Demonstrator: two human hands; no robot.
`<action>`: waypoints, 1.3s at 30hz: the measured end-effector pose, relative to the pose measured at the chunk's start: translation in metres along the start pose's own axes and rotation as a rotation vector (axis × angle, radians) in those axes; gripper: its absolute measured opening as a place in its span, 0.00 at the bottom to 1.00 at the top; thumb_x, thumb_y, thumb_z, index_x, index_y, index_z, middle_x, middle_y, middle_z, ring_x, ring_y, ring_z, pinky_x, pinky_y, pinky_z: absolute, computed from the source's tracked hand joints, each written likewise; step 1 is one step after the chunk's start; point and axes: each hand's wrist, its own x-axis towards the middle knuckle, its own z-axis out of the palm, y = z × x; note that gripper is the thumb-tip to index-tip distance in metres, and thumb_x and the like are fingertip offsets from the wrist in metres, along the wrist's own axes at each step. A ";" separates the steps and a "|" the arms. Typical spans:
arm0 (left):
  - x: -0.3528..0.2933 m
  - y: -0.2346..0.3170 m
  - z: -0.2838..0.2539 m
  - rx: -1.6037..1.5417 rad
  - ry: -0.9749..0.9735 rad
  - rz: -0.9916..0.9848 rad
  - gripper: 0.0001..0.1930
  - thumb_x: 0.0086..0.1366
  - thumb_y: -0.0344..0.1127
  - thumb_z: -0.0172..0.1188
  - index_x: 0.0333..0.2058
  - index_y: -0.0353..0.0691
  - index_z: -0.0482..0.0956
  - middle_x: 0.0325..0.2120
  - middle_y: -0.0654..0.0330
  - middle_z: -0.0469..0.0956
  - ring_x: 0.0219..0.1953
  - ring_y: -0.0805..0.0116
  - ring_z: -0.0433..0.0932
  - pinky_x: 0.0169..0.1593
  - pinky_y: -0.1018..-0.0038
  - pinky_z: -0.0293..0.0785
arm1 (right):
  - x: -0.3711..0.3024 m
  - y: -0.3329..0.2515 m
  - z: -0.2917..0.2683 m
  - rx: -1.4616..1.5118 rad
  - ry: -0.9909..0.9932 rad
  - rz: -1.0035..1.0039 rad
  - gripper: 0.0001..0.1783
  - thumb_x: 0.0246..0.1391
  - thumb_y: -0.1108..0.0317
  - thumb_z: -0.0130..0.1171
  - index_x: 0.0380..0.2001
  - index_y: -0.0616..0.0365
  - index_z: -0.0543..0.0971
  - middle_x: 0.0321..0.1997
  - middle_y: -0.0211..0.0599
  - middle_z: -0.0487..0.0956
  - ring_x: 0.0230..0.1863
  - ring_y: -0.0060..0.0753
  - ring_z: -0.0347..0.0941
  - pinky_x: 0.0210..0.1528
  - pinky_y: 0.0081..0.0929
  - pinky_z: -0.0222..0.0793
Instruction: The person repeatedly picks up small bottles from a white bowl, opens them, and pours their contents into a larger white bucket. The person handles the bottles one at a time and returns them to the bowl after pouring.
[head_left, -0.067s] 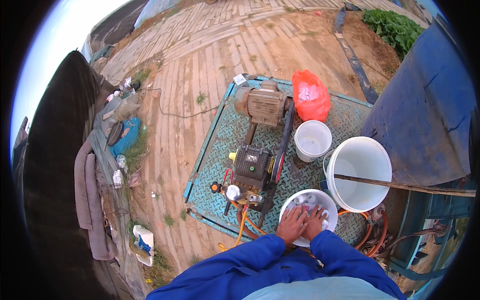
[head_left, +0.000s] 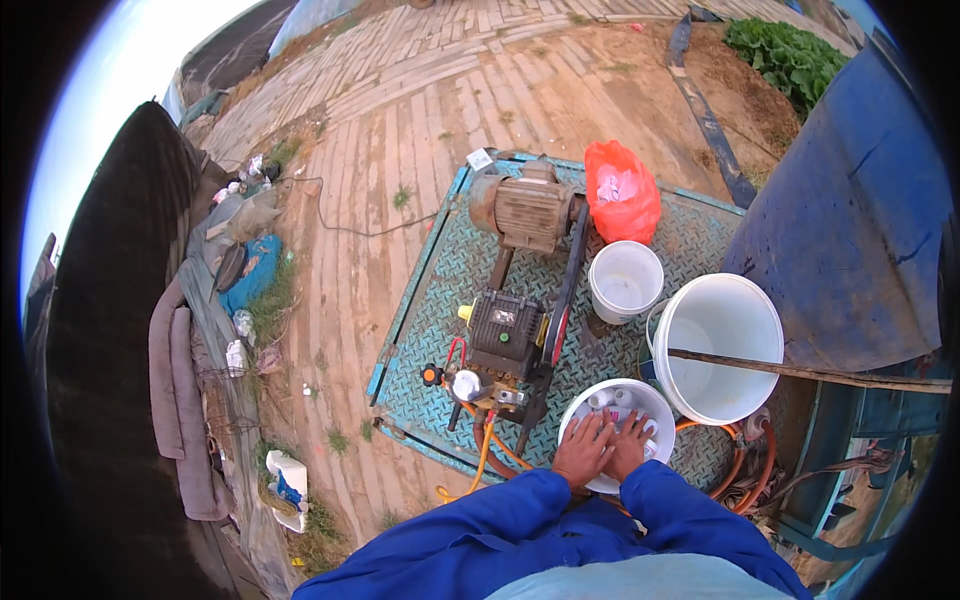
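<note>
A white bucket (head_left: 655,398) stands right in front of me, with several small white plastic bottles (head_left: 602,398) inside. My left hand (head_left: 583,453) reaches over its near side, fingers stretched out on or just above the bottles. Beside it, nearly touching, my right hand (head_left: 629,447) has its fingers extended in the same way. I cannot make out anything gripped in either hand; what lies under the palms is hidden. To the right of this bucket is a larger white bucket (head_left: 715,300) with a wooden stick (head_left: 820,375) across its rim. A smaller white bucket (head_left: 627,280) sits beyond.
A motor (head_left: 535,210) and a belt-driven pump (head_left: 505,330) occupy the left of the teal metal platform (head_left: 430,320). An orange-red plastic bag (head_left: 625,195) rests behind the buckets. At the right looms a tall blue barrel (head_left: 850,220). Orange hoses (head_left: 735,475) curl beside the buckets.
</note>
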 end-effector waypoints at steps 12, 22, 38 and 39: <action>-0.001 0.003 -0.001 0.031 -0.048 -0.023 0.30 0.76 0.51 0.63 0.71 0.45 0.77 0.71 0.47 0.75 0.76 0.47 0.70 0.79 0.45 0.58 | -0.002 0.001 -0.009 0.144 -0.016 0.015 0.56 0.60 0.39 0.63 0.87 0.38 0.56 0.82 0.85 0.54 0.80 1.05 0.43 0.74 0.97 0.41; -0.003 0.001 0.003 0.040 -0.008 0.003 0.30 0.74 0.51 0.64 0.69 0.45 0.78 0.70 0.48 0.76 0.75 0.47 0.71 0.79 0.44 0.58 | 0.003 0.019 -0.006 0.251 0.027 0.025 0.52 0.53 0.46 0.73 0.79 0.48 0.67 0.78 0.62 0.68 0.78 0.85 0.61 0.74 0.83 0.57; -0.002 0.002 0.002 0.041 0.001 0.007 0.30 0.75 0.50 0.63 0.70 0.44 0.78 0.69 0.48 0.76 0.75 0.45 0.71 0.78 0.44 0.59 | -0.013 0.007 -0.023 0.062 -0.046 -0.035 0.45 0.65 0.44 0.62 0.82 0.41 0.66 0.90 0.50 0.55 0.88 0.75 0.46 0.74 0.96 0.47; -0.003 0.002 0.002 0.054 -0.025 -0.003 0.30 0.75 0.51 0.63 0.71 0.44 0.77 0.69 0.47 0.76 0.75 0.45 0.71 0.78 0.44 0.59 | -0.013 0.008 -0.021 0.100 -0.030 -0.053 0.44 0.66 0.45 0.61 0.83 0.40 0.66 0.90 0.50 0.55 0.88 0.74 0.45 0.74 0.97 0.46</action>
